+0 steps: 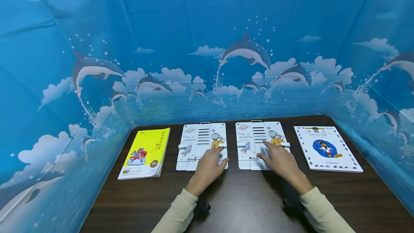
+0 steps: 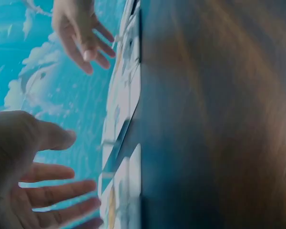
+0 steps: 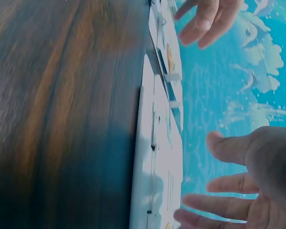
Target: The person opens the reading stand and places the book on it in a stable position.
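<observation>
Two white folding book stands printed "Tiny universe" lie flat side by side, a left book stand [image 1: 191,146] and a right book stand [image 1: 245,154]. My left hand [image 1: 208,165] is over the lower right part of the left stand. Over the right stand's lower middle is my right hand [image 1: 280,161]. In the left wrist view the left hand [image 2: 43,179] has its fingers extended with nothing in them. The right wrist view likewise has the right hand [image 3: 238,181] with straight fingers and bare palm. Contact with the stands cannot be made out.
A yellow book [image 1: 148,154] lies at the left of the dark wooden table [image 1: 239,204]. To the right lies a white book [image 1: 326,148] with a blue oval picture. A blue dolphin-print curtain [image 1: 181,39] surrounds the table's back and sides.
</observation>
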A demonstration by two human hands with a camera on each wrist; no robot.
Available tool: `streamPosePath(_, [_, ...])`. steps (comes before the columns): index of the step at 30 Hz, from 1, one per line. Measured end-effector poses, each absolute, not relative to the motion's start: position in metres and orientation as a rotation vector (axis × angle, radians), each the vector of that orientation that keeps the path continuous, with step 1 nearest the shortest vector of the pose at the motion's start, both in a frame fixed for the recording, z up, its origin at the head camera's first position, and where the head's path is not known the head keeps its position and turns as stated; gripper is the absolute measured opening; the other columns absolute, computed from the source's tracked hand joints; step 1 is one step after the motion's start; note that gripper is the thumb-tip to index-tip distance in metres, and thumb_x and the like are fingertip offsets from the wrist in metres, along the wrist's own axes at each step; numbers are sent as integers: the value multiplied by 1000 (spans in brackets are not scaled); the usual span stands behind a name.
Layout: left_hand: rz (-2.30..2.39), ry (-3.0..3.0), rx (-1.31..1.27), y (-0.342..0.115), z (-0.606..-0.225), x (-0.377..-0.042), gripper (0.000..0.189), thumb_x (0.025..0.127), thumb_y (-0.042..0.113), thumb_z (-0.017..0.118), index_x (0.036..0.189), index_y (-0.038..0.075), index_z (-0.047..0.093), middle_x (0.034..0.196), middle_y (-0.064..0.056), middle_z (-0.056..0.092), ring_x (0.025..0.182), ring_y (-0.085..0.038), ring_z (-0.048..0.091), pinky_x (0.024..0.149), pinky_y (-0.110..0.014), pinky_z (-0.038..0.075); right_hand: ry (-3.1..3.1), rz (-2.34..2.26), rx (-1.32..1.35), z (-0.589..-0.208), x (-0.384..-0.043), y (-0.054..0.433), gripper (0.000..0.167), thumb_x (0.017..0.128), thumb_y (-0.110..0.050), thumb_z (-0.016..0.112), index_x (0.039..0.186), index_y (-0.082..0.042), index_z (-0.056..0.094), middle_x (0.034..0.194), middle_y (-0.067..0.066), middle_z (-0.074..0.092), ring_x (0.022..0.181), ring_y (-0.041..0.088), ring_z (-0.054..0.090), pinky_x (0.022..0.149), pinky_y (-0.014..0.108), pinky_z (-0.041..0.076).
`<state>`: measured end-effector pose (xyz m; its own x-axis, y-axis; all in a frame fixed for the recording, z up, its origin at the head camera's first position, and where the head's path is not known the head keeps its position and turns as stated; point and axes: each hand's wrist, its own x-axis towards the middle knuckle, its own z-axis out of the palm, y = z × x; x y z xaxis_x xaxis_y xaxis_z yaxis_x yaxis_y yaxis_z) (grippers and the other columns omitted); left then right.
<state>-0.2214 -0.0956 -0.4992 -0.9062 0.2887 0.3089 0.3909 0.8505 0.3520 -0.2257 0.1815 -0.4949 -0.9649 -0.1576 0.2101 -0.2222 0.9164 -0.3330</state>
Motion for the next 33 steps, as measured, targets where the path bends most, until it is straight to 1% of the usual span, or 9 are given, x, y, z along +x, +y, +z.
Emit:
streamPosePath(2, [-671,-2757,-548,-88,-501,-220,31,98,24,78,123,4,75,112,-10,78,102,-25,74,83,-41,61,-2901,590,257,-495,-226,186,47,98,-32,78,130,1,72,114,22,79,98,39,76,75,56,60])
streamPosePath(5, [-748,-2724,-598,-76,-504,-218,13,99,17,76,109,8,78,94,-2,77,83,-12,71,72,-27,57,-2928,660,224,-494,-226,195,30,97,-26,78,114,-1,76,95,12,79,78,27,72,62,44,54])
streamPosePath(7, [-807,-2705,-625,-68,-506,-218,5,99,13,75,100,9,79,84,2,74,74,-6,65,67,-21,53,-2954,691,203,-494,-225,201,22,97,-23,78,104,-2,76,83,6,73,69,20,63,57,37,46])
streamPosePath(10, [-889,-2692,-653,-56,-509,-219,7,98,9,73,93,10,78,77,4,71,67,0,56,64,-15,48,-3001,711,155,-496,-223,209,18,96,-20,78,96,-3,73,74,3,63,64,17,53,56,32,40])
streamPosePath(14, [-961,-2686,-673,-43,-514,-222,9,97,7,72,91,9,78,76,3,72,67,2,56,64,-14,47,-3062,744,100,-500,-220,219,19,97,-18,77,94,-1,69,72,4,59,64,18,52,57,32,41])
streamPosePath(19, [-930,-2721,-704,-30,-520,-226,9,97,7,70,93,9,78,79,3,74,69,2,58,65,-12,47,-3095,794,51,-504,-217,228,19,96,-15,77,88,-2,65,72,5,57,65,19,52,59,32,41])
streamPosePath(22, [-869,-2732,-721,-23,-523,-227,9,94,6,71,93,9,79,80,4,74,71,0,62,67,-12,49,-3108,818,35,-505,-217,232,18,95,-13,77,88,-3,64,73,5,57,66,19,53,59,32,41])
streamPosePath(27, [-831,-2752,-686,-14,-527,-227,4,90,8,74,89,9,78,78,5,73,73,-5,66,67,-16,51,-3130,894,62,-509,-219,238,16,96,-12,75,90,-3,64,75,5,59,66,18,54,59,32,44])
streamPosePath(33, [-878,-2810,-609,-6,-528,-231,5,87,10,79,86,7,76,73,5,68,71,-8,65,66,-20,51,-3149,1026,64,-509,-221,243,13,93,-7,75,93,-2,64,75,5,63,62,16,60,56,31,50])
